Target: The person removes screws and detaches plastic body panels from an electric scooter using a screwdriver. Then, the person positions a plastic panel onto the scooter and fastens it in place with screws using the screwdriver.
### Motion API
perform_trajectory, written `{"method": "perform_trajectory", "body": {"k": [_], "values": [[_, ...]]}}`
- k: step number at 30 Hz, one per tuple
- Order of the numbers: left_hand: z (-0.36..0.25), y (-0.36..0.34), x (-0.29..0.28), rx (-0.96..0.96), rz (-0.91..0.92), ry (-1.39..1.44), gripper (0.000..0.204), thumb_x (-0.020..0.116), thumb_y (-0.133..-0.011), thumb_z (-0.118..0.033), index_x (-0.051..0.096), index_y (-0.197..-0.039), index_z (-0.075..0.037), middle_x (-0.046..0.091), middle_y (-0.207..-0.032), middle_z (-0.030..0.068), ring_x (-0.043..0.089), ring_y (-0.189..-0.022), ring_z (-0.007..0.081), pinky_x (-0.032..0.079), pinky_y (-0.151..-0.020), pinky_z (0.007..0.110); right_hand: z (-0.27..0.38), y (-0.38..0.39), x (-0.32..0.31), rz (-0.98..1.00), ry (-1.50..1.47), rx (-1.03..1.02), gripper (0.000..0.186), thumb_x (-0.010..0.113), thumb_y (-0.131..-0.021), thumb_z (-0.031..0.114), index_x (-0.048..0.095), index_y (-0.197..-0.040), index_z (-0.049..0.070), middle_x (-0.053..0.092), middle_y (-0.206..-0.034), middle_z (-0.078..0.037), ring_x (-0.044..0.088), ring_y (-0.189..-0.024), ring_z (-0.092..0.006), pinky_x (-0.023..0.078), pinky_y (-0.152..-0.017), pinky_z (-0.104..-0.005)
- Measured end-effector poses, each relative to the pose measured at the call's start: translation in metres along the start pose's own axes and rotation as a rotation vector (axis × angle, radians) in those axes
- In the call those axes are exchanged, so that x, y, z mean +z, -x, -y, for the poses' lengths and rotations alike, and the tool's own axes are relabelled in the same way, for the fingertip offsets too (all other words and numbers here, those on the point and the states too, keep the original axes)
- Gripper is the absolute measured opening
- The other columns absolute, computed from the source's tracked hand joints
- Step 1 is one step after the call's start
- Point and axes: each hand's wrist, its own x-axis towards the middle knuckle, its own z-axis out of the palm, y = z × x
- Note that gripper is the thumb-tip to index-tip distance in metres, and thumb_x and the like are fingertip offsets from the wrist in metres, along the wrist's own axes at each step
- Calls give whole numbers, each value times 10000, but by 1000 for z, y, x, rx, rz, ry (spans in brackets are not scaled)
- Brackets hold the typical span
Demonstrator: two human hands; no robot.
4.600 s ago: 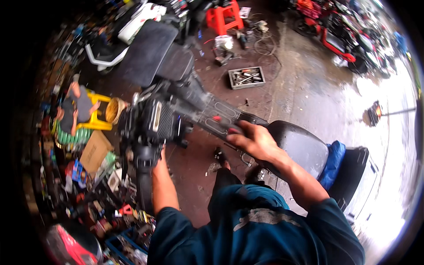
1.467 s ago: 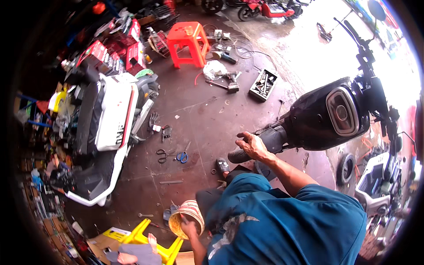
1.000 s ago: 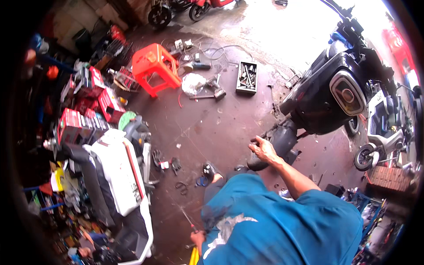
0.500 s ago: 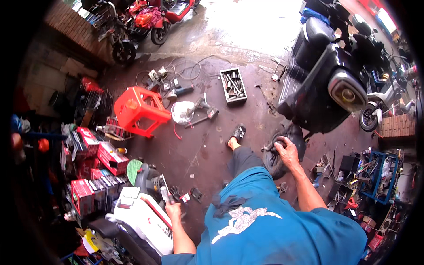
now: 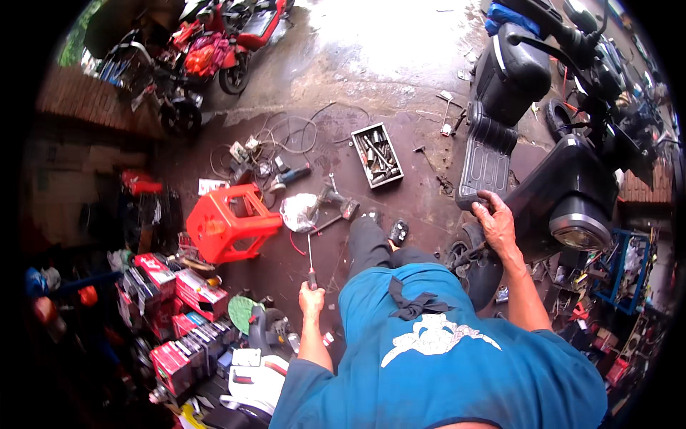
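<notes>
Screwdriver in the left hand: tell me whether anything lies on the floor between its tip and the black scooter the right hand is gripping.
Yes. The left hand holds the screwdriver pointing away; the person's own black-trousered leg lies between it and the black scooter, which the right hand grips.

Workshop floor (image 5: 400, 43) was dark brown concrete, wet and shiny at the top where daylight hit it. A brick wall (image 5: 86, 114) ran along the left edge, in shade. An orange plastic stool (image 5: 229, 225) lay tipped on the floor; just right of it were cables (image 5: 286, 136) and a tray of tools (image 5: 377, 154). Red boxes (image 5: 171, 314) were stacked at lower left. Red motorbikes (image 5: 229, 43) were parked at the top.
</notes>
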Motion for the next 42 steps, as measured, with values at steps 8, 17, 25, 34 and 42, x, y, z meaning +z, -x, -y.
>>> {"method": "perform_trajectory", "body": {"k": [8,17,25,34,42], "values": [[-74,-91,-23,73,1,62,287,621,-631,-155,583,-896,-51,631,-755,147,630,-736,311,477,-707,410,-18,-2,9,-124,-63,166,326,654,-820,181,601,-1088,3,577,-688,-17,529,-645,-97,448,-620,-264],[-178,-187,-74,350,-37,-34,449,647,-623,-163,590,-1030,19,648,-803,202,642,-780,340,490,-727,395,12,-99,62,-221,-121,228,335,666,-821,208,604,-1112,55,632,-746,-43,563,-678,-101,465,-626,-272],[-173,-329,-151,253,22,82,337,633,-660,-53,595,-993,-13,664,-829,134,635,-720,232,495,-632,349,118,-211,142,-244,38,225,402,677,-812,241,584,-1138,24,641,-773,-55,591,-718,-127,483,-663,-290],[-218,-438,-167,636,84,-195,252,695,-537,-75,458,-556,9,544,-548,111,564,-541,230,475,-553,387,147,-239,144,-572,61,352,412,649,-820,280,577,-1147,40,664,-798,-95,630,-726,-186,491,-680,-329],[-359,-469,-166,804,319,-108,427,683,-684,-220,604,-1012,41,636,-700,157,589,-629,283,479,-617,402,153,-331,141,-627,20,362,470,621,-808,379,571,-1169,82,667,-974,-170,639,-919,-311,490,-807,-394]]}}
